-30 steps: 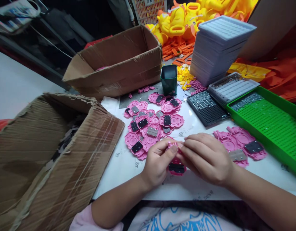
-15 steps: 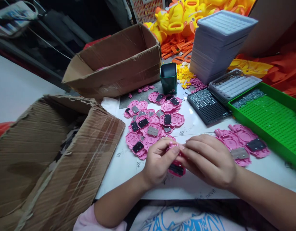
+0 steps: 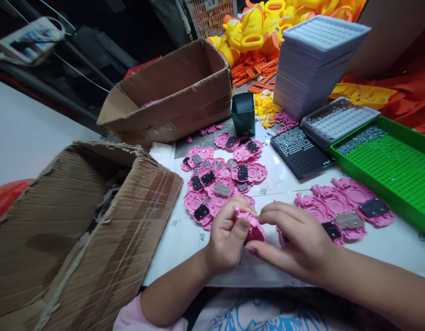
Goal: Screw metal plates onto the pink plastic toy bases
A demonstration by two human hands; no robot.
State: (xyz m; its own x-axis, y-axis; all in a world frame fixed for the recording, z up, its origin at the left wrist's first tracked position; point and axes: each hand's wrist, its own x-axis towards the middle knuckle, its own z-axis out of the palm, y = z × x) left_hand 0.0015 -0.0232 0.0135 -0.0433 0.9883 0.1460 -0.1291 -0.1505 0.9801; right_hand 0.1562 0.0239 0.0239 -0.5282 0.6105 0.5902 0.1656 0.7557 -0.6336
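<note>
Between my hands is a pink plastic casing half (image 3: 255, 230), tilted on edge. My left hand (image 3: 228, 236) pinches it, thumb on the near face and fingers behind. From the other side, my right hand (image 3: 298, 239) spans the same piece, fingertips at its upper edge and thumb at its lower edge. Below and behind the right hand, more pink casing halves lie in a row, one with a grey plate (image 3: 348, 220) and one with a black plate (image 3: 374, 208). Part of another is hidden by that hand. A loose heap of similar pink casing halves (image 3: 221, 188) lies beyond my left hand.
Two cardboard boxes (image 3: 157, 197) (image 3: 185, 99) stand left and back. A dark green cup (image 3: 243, 115) is behind the heap. At right are a black tray of small metal parts (image 3: 302, 154), a green tray (image 3: 399, 179) and stacked white trays (image 3: 312, 69). Yellow duck-like toys (image 3: 254, 27) fill the back.
The held casing half has turned, showing more of its pink edge, and my right hand has opened wider around it. More of the right-hand row shows. The view has shifted slightly.
</note>
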